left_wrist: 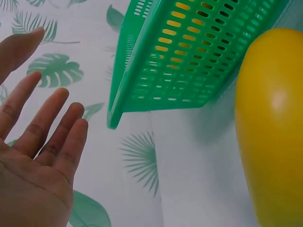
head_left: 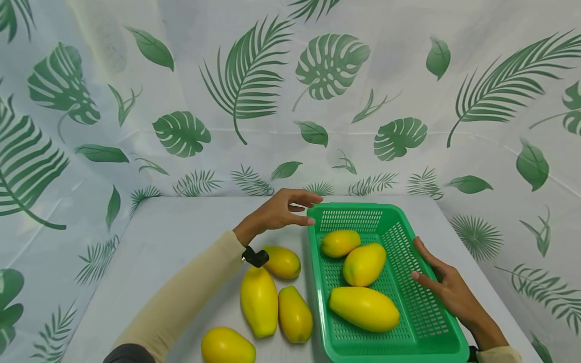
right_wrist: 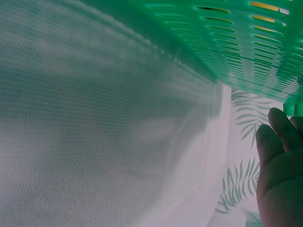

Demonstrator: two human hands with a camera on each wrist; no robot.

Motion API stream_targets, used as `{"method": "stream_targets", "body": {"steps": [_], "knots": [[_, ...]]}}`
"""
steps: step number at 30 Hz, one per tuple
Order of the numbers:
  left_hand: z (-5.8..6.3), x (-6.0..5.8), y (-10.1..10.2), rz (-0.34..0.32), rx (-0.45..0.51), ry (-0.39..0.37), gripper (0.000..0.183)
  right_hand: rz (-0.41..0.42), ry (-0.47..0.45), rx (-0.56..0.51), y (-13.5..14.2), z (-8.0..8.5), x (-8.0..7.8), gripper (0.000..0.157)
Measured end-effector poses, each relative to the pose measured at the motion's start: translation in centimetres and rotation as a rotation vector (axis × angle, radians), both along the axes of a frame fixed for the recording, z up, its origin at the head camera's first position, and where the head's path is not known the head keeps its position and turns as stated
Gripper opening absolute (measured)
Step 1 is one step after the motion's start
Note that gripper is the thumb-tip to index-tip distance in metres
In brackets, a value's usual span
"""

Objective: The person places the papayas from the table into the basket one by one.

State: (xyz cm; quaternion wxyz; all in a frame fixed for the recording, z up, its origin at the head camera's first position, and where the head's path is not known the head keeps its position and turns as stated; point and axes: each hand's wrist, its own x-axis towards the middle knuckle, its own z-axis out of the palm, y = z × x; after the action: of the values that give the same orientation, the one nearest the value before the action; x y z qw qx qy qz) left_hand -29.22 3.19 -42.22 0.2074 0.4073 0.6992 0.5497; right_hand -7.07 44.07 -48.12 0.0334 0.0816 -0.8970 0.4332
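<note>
Green basket (head_left: pixel 395 351), yellow fruit (head_left: pixel 364 308)

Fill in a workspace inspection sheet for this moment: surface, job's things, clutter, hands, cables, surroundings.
Surface: pale tabletop
Job's things: green basket holding three yellow fruits; four more yellow fruits lie on its left
Clutter: nothing seen
Hands: left hand open by the basket's far left corner, contact unclear; right hand at the right rim, grip unclear
Cables: nothing seen
Surroundings: white cloth with green leaf print
</note>
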Motion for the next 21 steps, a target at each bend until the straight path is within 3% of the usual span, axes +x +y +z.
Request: {"method": "stream_targets", "body": {"steps": [21], "knots": [[0.9,1.1,-3.8,0.05,-0.027,0.014,0.056,0.01,0.009,0.005,0.1,-0.1,0.0,0.08]]}}
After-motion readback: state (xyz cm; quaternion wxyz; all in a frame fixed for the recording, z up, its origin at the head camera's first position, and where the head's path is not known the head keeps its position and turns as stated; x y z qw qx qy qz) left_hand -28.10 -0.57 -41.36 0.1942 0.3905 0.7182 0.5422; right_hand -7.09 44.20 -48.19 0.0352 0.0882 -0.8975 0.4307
